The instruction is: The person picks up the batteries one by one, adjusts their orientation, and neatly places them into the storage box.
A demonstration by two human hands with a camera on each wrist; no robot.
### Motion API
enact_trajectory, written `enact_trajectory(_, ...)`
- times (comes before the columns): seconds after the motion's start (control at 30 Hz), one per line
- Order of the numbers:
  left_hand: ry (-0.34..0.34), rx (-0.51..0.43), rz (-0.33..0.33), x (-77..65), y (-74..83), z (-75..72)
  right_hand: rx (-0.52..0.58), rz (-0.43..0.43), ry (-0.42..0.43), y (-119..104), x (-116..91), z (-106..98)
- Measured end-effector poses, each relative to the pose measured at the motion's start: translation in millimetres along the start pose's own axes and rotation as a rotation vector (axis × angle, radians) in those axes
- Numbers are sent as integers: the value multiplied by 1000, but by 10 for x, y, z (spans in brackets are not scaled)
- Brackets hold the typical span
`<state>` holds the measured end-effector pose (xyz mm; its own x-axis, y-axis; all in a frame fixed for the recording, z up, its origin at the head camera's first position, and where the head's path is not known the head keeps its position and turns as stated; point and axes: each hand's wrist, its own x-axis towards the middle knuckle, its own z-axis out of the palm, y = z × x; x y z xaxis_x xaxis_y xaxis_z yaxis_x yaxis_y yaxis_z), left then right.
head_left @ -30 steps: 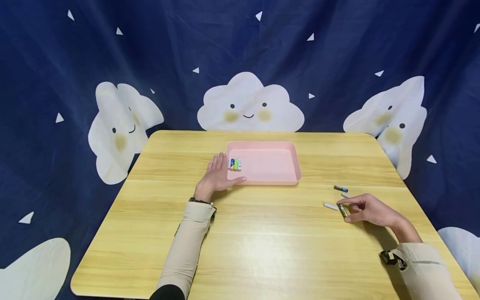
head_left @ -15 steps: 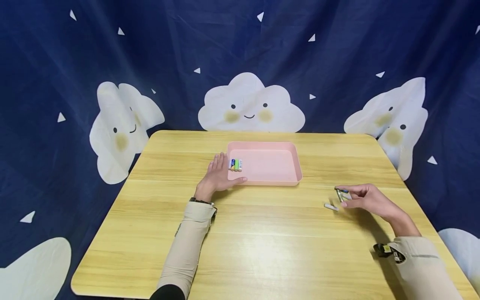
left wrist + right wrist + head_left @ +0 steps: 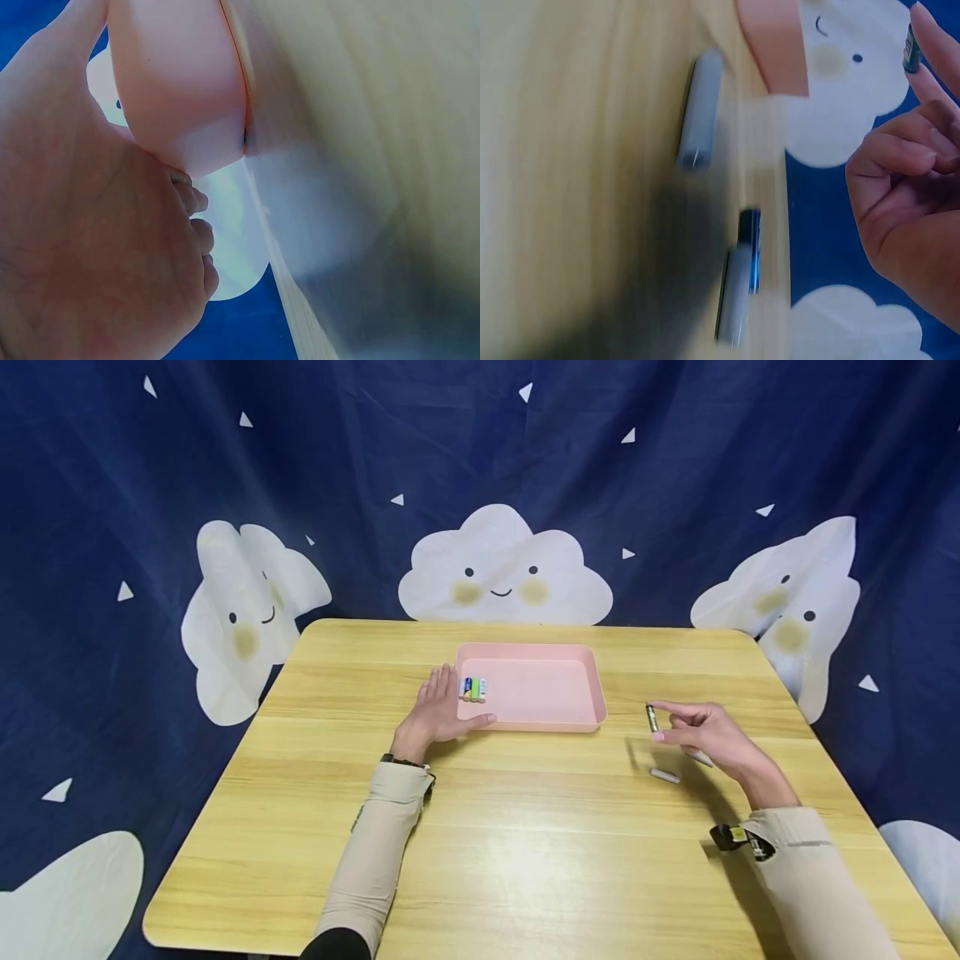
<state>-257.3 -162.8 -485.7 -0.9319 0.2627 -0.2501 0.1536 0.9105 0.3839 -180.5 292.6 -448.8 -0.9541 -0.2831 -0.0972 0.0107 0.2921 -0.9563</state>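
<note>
A battery point(image 3: 652, 719) is pinched above the counter point(image 3: 525, 843) by the right hand point(image 3: 708, 737). The pink tray point(image 3: 543, 689) is touched by the left hand point(image 3: 435, 714), fingers extended.

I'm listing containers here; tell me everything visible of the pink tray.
The pink tray is a shallow, round-cornered rectangle with low walls, seemingly plastic. It sits flat, open side up, on the table's far half. A row of batteries lies inside at its left end, where the left hand touches it, thumb at the near wall.

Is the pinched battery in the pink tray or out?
Out. The right hand pinches the battery above the table, right of the pink tray.
</note>
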Motion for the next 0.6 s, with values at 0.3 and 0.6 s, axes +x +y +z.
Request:
enact_trajectory(0.3, -7, -1, -5, -2, 7, -9, 113, 11, 0, -174, 319, 249)
enact_trajectory(0.6, -7, -7, -3, -26, 20, -20, 220, 13, -19, -286, 654, 537)
